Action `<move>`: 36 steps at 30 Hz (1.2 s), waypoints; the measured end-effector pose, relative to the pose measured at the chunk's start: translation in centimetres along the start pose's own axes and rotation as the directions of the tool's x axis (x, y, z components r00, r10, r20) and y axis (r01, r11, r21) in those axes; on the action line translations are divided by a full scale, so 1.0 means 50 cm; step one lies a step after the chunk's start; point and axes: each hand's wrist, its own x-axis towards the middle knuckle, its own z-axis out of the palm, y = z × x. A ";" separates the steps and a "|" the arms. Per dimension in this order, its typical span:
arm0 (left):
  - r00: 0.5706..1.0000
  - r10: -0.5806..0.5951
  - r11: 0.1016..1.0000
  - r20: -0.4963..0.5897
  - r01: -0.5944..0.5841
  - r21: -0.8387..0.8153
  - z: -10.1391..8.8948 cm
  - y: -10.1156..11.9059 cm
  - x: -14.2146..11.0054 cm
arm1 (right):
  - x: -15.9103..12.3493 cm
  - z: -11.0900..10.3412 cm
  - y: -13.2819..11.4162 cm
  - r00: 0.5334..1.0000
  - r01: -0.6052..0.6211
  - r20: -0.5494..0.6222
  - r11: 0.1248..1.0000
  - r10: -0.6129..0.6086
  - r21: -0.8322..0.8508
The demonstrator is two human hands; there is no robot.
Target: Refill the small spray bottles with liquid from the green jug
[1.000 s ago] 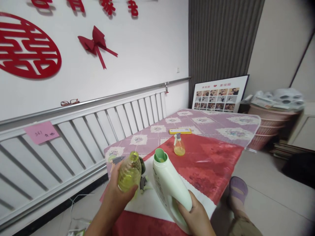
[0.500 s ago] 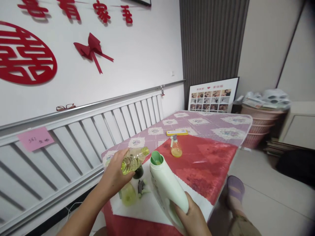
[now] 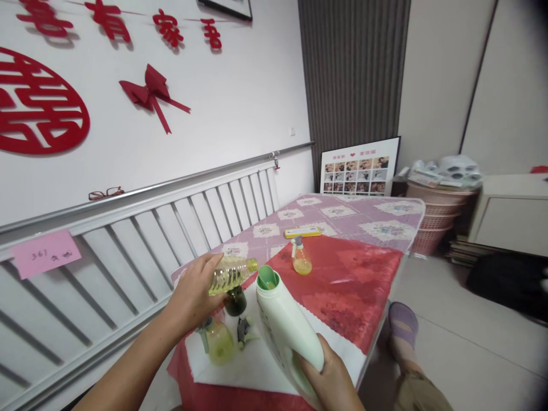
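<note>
My left hand [image 3: 194,294] is wrapped round a clear ribbed plastic bottle [image 3: 231,274] with yellowish liquid in it. The bottle lies almost level, its uncapped mouth close beside the green opening of a pale green detergent bottle [image 3: 286,322]. My right hand [image 3: 331,374] grips that detergent bottle low down by its handle, keeping it tilted with the opening up. Below my left hand are a spray bottle [image 3: 220,345] of yellow-green liquid, a dark green container [image 3: 235,302] and a dark trigger sprayer head [image 3: 244,331], on a white cloth [image 3: 240,374].
On the red cloth [image 3: 338,291] stands another small spray bottle [image 3: 302,264] with yellow liquid. A yellow flat box [image 3: 302,232] lies behind it on the patterned tablecloth [image 3: 338,211]. A white radiator [image 3: 171,228] runs along the left; stacked pink baskets [image 3: 434,220] stand at right.
The plastic bottle in my left hand has tipped from mouth-up to nearly level, its mouth now nearer the detergent bottle's opening. The view has shifted slightly.
</note>
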 end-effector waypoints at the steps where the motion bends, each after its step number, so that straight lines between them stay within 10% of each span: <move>1: 1.000 0.001 1.000 0.003 -0.001 0.014 0.000 -0.001 0.002 | -0.001 -0.001 -0.003 1.000 -0.001 -0.001 1.000 0.001 0.005; 36: 0.997 0.033 0.968 0.076 -0.051 0.247 -0.034 0.015 0.033 | -0.005 0.007 0.005 0.998 0.010 -0.066 0.997 -0.005 0.080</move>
